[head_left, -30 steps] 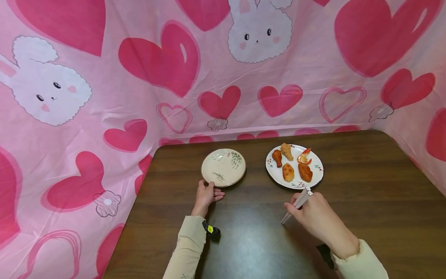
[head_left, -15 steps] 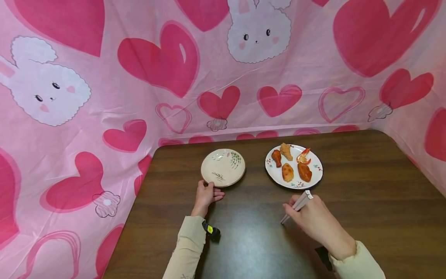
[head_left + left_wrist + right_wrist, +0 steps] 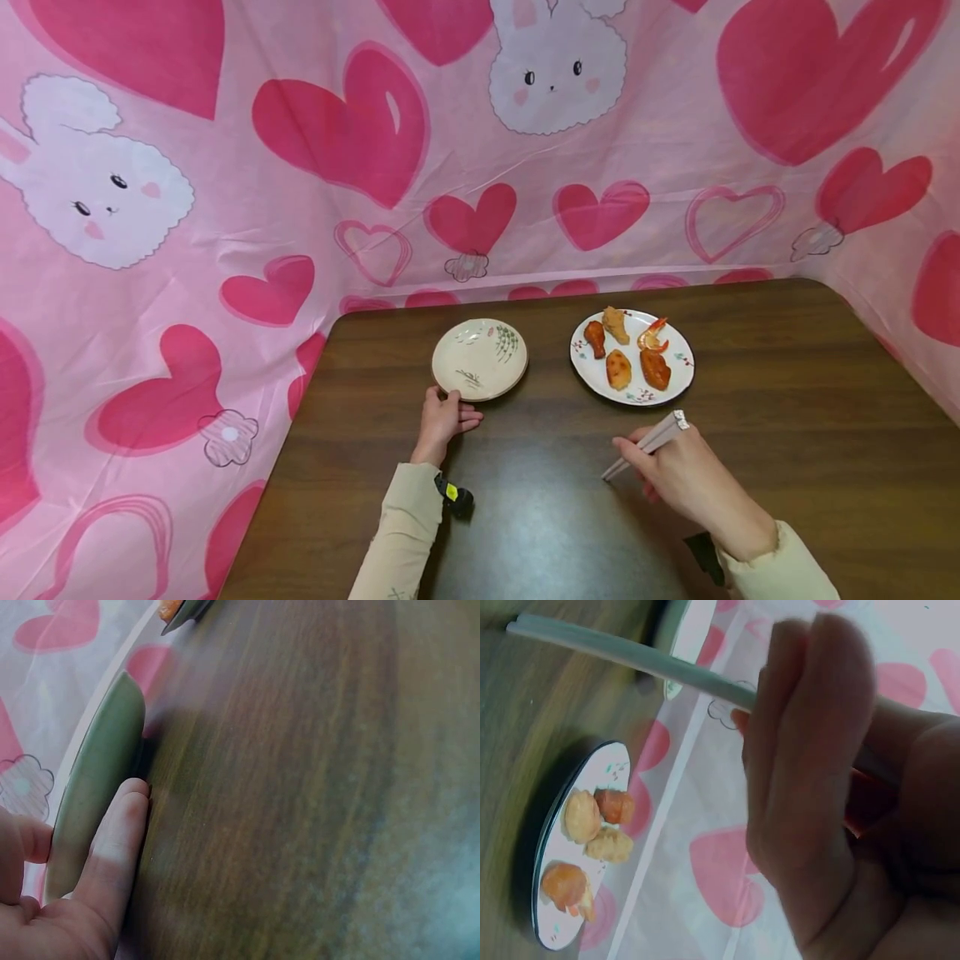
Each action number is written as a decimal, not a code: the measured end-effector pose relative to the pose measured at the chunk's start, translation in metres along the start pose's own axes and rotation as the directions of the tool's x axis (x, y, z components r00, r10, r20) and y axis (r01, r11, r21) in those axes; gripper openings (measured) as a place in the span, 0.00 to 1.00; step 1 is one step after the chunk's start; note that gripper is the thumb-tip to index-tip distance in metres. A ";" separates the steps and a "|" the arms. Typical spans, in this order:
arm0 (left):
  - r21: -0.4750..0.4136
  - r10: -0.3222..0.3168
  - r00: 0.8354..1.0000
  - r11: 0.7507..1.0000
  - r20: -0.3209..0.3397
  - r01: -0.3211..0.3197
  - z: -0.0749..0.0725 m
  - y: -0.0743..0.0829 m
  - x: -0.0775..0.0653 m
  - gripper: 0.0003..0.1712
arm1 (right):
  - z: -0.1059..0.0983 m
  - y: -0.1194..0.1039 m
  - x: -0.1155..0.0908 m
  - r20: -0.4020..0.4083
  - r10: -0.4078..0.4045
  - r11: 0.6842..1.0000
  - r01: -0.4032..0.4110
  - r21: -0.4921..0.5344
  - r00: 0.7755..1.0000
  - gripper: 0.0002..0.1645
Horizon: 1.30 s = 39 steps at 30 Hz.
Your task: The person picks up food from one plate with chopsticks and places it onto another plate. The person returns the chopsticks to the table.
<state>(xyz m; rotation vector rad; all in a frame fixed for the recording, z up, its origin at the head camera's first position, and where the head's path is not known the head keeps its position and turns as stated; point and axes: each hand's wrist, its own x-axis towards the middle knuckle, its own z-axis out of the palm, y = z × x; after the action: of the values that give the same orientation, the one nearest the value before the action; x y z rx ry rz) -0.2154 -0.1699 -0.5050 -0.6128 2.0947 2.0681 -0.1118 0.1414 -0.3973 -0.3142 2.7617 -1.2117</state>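
My left hand (image 3: 441, 423) holds the near-left rim of a round cream plate (image 3: 480, 358) painted with green sprigs. In the left wrist view the thumb (image 3: 31, 838) touches the plate's rim, while straight fingers (image 3: 112, 847) lie along its underside, close to the table. My right hand (image 3: 678, 471) grips a pair of pale chopsticks (image 3: 645, 446) with silvery ends; their tips point down and left, close to the tabletop. Beyond that hand lies a white, dark-rimmed plate (image 3: 588, 379) bearing a drumstick (image 3: 595, 339), a shrimp (image 3: 653, 336) and several other browned pieces.
Both plates stand on a dark wooden table (image 3: 525, 492), near its far edge. A pink cloth (image 3: 450, 167) with hearts and rabbits hangs behind and along the sides. A small black wrist camera (image 3: 459, 502) sits on the left wrist.
My right hand shifts slightly, and the chopsticks' silvery ends swing a little to the right and away from the food plate. The left hand and both plates stay where they were.
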 end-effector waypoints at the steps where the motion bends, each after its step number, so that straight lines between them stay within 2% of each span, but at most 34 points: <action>1: -0.001 0.001 1.000 1.000 0.000 -0.001 0.000 0.000 0.000 0.28 | 0.000 0.000 0.000 0.005 0.005 1.000 -0.005 0.011 1.000 0.19; 10: -0.005 0.006 1.000 1.000 0.008 -0.006 -0.001 0.000 -0.001 0.28 | 0.001 0.001 0.000 0.046 0.056 0.997 -0.058 0.047 0.997 0.23; 14: -0.006 0.003 1.000 1.000 0.005 -0.003 -0.001 0.001 0.000 0.28 | 0.000 0.003 0.000 0.045 0.046 0.997 -0.049 0.064 0.998 0.23; 17: -0.012 0.000 1.000 1.000 0.005 0.000 -0.001 0.000 0.000 0.28 | -0.001 0.005 0.002 -0.007 0.021 0.997 -0.020 0.078 1.000 0.22; 20: -0.016 -0.001 1.000 1.000 0.005 0.001 0.000 -0.001 0.001 0.27 | -0.003 0.008 0.005 -0.119 -0.007 0.994 0.021 0.110 0.993 0.17; 23: -0.023 0.002 1.000 1.000 0.005 -0.002 0.000 -0.002 0.001 0.27 | -0.004 0.014 0.009 -0.252 -0.024 0.990 0.058 0.129 0.968 0.13; 26: -0.025 0.005 1.000 1.000 0.005 -0.005 -0.001 -0.003 0.002 0.28 | -0.007 0.022 0.015 -0.332 -0.024 0.992 0.063 0.107 0.943 0.15; 35: -0.025 0.019 1.000 1.000 0.008 -0.019 -0.001 -0.002 -0.002 0.29 | -0.011 0.046 0.043 -0.363 0.087 0.987 -0.030 0.160 0.928 0.25; 39: -0.027 0.019 1.000 0.999 0.009 -0.019 -0.001 -0.003 -0.002 0.28 | -0.010 0.055 0.054 -0.388 0.113 0.980 -0.038 0.196 0.915 0.27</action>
<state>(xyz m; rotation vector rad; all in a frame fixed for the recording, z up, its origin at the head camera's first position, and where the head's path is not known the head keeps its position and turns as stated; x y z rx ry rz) -0.2123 -0.1701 -0.5065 -0.5874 2.0790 2.1086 -0.1740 0.1726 -0.4320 0.0697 2.9146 -1.6584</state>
